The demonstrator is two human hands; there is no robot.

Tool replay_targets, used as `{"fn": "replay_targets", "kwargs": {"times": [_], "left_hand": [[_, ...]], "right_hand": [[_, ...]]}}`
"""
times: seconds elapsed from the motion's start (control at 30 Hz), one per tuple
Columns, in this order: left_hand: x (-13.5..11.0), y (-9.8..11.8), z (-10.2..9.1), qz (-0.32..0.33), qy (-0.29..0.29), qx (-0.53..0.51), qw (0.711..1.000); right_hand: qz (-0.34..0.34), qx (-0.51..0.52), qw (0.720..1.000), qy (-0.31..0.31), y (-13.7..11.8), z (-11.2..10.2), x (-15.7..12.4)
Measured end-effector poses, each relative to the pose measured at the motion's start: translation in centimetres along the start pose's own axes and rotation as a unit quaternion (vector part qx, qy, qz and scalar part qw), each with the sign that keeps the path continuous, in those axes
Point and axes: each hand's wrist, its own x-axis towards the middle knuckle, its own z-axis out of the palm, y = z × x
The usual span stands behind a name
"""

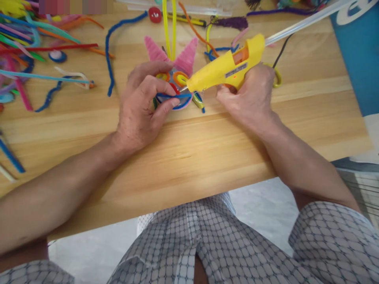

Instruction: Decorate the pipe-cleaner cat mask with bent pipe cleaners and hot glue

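Observation:
A small animal-face craft with pink fuzzy ears [186, 56], round yellow and orange eyes and a red nose lies on the wooden table. My left hand [145, 96] pinches a blue pipe cleaner [184, 96] across the face's lower part, thumb below and fingers above. Part of the face is hidden by that hand. In my right hand [248, 90] is a yellow hot glue gun [226, 71], gripped by its handle. Its metal nozzle points left and reaches the face close to the red nose. A long clear glue stick [296, 27] sticks out of its back end.
Many coloured pipe cleaners [44, 49] are heaped at the left. A bent blue pipe cleaner [109, 59], a red button-like disc [155, 15], a yellow utility knife [189, 19] and a purple tassel [229, 22] lie behind the face. A blue surface [355, 59] borders the table's right edge.

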Motion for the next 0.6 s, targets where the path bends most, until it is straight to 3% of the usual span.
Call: {"fn": "replay_targets", "kwargs": {"times": [0.2,0.47,0.6], "left_hand": [[-0.2,1.8,-0.4,0.002,-0.009,0.042,0.999],[0.0,-0.1,0.2,0.012,-0.001,0.003,1.000],[0.1,0.4,0.2,0.085,0.021,0.024,0.996]], "right_hand": [[0.006,0.001,1.000,0.010,0.0,0.2,0.1],[-0.022,-0.009,0.999,0.047,0.7,0.5,0.0],[-0.032,0.038,0.998,0.043,1.4,0.8,0.0]]}}
